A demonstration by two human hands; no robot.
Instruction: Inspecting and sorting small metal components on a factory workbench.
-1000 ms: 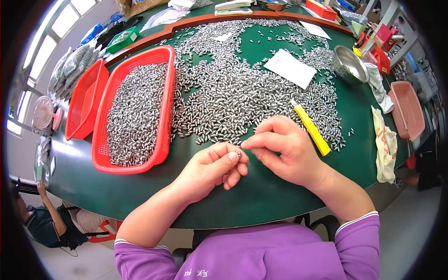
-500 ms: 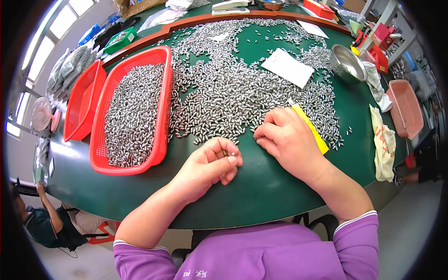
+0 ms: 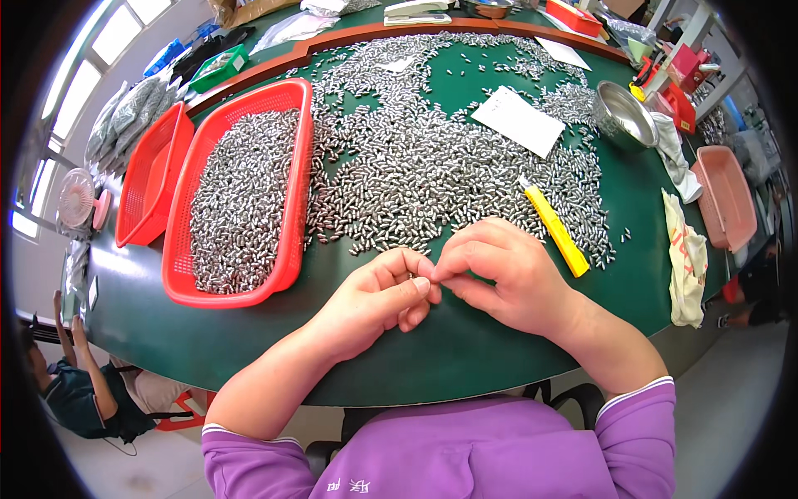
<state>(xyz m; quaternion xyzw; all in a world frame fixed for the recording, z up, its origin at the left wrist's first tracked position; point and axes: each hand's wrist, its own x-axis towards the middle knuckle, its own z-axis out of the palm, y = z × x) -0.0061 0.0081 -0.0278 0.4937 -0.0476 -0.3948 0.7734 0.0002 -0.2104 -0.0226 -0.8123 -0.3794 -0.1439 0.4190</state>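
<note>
Small silver, bullet-shaped metal parts (image 3: pixel 391 183) lie in a wide loose heap across the green table (image 3: pixel 399 366). In front of its near edge my two hands meet at the fingertips. My left hand (image 3: pixel 370 301) is closed with curled fingers; a small metal part showed between them a moment earlier and is mostly hidden now. Thumb and forefinger of my right hand (image 3: pixel 514 279) are pinched against the left fingertips, and what they grip is too covered to make out. Right of that hand, a yellow utility knife (image 3: pixel 555 231) rests on the parts.
Left of the heap stands a red basket (image 3: pixel 169 270) full of the same parts, beside another red basket (image 3: pixel 137 195). White paper (image 3: pixel 519 122) lies on the heap. A metal bowl (image 3: pixel 619 116), cloths (image 3: pixel 686 266) and a pink basket (image 3: pixel 725 200) are at right. Another person (image 3: pixel 87 391) sits far left.
My right hand has moved left from the heap's near edge to my left fingertips, uncovering more of the yellow knife. The left hand stays nearly in place.
</note>
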